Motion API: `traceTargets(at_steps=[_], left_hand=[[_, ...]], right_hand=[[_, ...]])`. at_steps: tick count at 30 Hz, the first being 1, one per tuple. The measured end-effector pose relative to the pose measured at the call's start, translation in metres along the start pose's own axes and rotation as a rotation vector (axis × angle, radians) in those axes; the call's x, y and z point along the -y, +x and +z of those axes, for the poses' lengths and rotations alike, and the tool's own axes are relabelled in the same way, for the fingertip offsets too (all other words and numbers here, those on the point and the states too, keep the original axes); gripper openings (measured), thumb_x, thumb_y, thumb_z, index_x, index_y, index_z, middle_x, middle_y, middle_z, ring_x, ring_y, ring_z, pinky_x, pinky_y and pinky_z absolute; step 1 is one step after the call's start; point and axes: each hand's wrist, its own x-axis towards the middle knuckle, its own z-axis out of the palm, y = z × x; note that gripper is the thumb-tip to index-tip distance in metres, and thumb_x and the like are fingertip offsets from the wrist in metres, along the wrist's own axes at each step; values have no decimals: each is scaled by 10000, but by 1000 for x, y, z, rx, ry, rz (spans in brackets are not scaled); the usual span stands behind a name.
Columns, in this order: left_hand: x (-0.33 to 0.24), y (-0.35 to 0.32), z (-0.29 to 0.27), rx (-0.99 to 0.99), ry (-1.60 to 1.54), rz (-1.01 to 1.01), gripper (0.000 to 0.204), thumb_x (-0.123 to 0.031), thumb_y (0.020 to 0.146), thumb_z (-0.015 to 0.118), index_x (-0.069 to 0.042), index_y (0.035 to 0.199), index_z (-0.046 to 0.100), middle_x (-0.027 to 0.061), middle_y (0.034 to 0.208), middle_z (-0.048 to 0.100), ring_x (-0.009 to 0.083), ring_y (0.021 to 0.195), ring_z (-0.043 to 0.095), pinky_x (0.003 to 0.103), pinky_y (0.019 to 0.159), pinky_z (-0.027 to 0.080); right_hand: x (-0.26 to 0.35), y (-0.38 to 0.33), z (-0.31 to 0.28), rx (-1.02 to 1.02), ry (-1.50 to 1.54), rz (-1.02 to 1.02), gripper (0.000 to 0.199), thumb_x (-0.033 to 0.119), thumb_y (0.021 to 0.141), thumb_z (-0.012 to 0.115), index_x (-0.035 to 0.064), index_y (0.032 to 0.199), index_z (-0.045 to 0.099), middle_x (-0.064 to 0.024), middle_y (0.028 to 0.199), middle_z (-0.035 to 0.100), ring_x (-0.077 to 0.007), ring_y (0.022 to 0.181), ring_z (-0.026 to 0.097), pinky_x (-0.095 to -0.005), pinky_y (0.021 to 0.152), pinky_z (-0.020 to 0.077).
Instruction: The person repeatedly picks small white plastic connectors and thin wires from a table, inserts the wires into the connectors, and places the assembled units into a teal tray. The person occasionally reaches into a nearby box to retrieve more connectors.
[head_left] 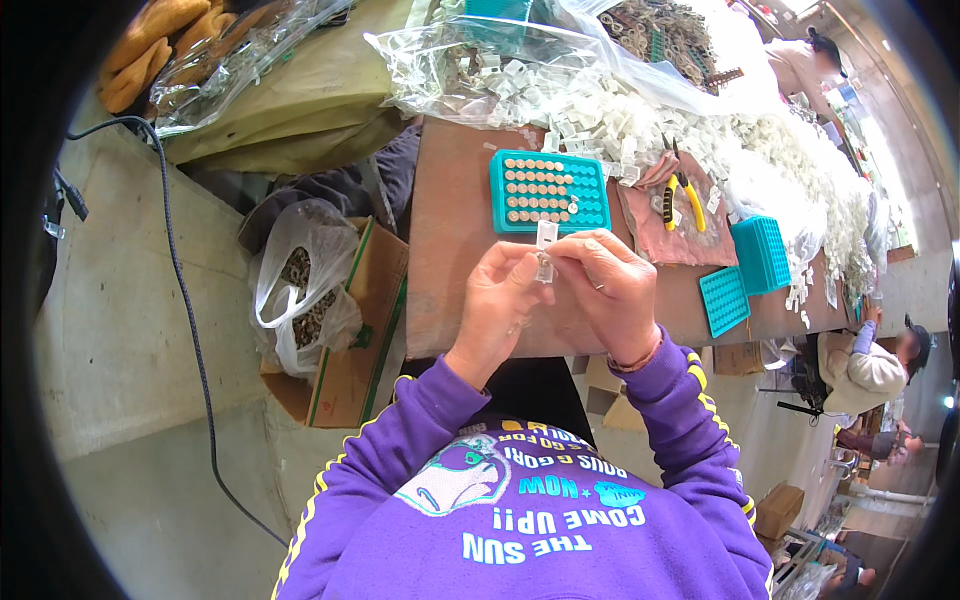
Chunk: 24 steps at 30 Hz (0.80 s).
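Above the table's near edge, my left hand (493, 305) pinches a small clear plastic piece (546, 234) between thumb and fingers. My right hand (617, 292) meets it from the other side, its fingertips closed on the same piece; what lies between the fingertips is too small to make out. Just beyond my hands sits a teal tray (499, 222) with rows of small round tan parts (535, 188). Its right-hand columns hold none of these parts. Yellow-handled pliers (691, 203) lie on a pink cloth (640, 218) to the right of the tray.
A big heap of clear plastic pieces (720, 145) spreads over the far and right side of the table (445, 230). More teal trays (724, 300) lie at right. A cardboard box (368, 335) with a bag of parts stands at left. Other people work far right.
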Motion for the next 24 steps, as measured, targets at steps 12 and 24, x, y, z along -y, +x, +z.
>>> traceTargets(at_steps=[12,24], left_hand=[[4,3,-5,-27,-58,-6,136,-160,986,589,-42,1053,576,67,1007,655,129,858,639,288,727,548],[2,3,-5,-3,-139,-25,152,-197,995,575,-61,1061,570,78,965,654,132,862,621,300,753,525]], right_hand=[[0,-12,17,-112,-2,-29,241,-2,695,710,64,927,701,-90,845,686,-247,766,680,-335,648,546],[-42,5,-1,-117,-159,98,258,101,804,706,92,1062,709,-76,979,706,-245,824,677,-354,712,525]])
